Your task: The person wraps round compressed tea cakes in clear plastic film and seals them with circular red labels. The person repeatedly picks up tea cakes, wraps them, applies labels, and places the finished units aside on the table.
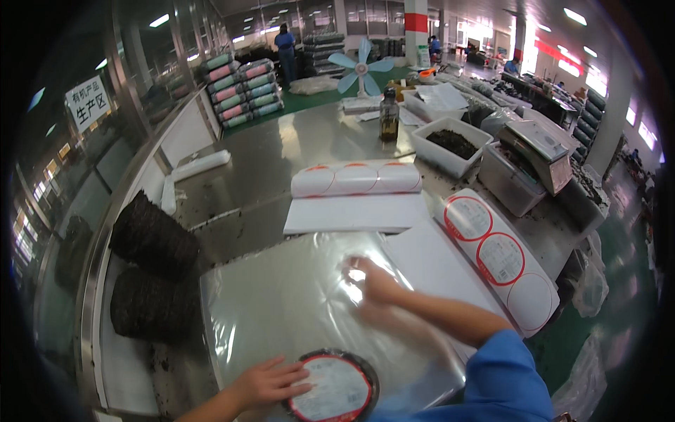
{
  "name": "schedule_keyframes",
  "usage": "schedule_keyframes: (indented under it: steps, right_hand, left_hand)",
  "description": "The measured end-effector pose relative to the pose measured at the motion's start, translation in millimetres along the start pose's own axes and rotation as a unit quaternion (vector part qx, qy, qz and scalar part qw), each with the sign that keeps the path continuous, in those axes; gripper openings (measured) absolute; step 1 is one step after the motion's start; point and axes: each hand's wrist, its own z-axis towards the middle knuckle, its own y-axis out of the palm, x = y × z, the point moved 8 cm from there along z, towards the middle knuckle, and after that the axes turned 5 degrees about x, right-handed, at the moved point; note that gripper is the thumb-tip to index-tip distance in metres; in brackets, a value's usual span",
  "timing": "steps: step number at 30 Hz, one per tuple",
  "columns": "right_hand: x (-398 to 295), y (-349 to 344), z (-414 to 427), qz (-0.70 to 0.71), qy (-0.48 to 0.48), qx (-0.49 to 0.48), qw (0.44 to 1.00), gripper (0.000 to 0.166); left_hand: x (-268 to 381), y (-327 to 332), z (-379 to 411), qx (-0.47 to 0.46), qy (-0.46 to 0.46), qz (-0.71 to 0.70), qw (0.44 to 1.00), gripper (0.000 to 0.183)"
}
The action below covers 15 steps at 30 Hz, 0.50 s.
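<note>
A pile of clear plastic film or bags (263,300) lies flat before me on the metal table. My left hand (277,382) rests with spread fingers on the left edge of a round, dark-rimmed pack (337,387) bearing a red-edged label. That pack sits at the near edge of the film. Over the film's far right part is my right hand (375,282), its fingers bent down at the glossy surface. Creases spread out near those fingertips. Motion blur and glare hide whether they pinch the film.
Two dark stacks (155,232) of dried, seaweed-like material stand at left. Label rolls lie beyond the film (356,179) and at right (495,258). Farther back are a bottle (389,116), a white tub of dark flakes (451,145), plastic bins (514,174) and a blue-bladed fan (361,68).
</note>
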Motion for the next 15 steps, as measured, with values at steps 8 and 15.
schedule_keyframes:
  steps: [8,15]
  right_hand:
    - [208.1,-188.8,190.1,-0.374,0.147,0.345,0.848,0.066]
    - [257.4,-174.4,206.7,-0.296,0.089,0.284,0.908,0.060]
  left_hand:
    - [-100.6,17.2,-54.4,0.283,-0.522,-0.471,0.652,0.050]
    - [-126.8,129.5,-91.6,0.400,-0.211,-0.856,0.249,0.036]
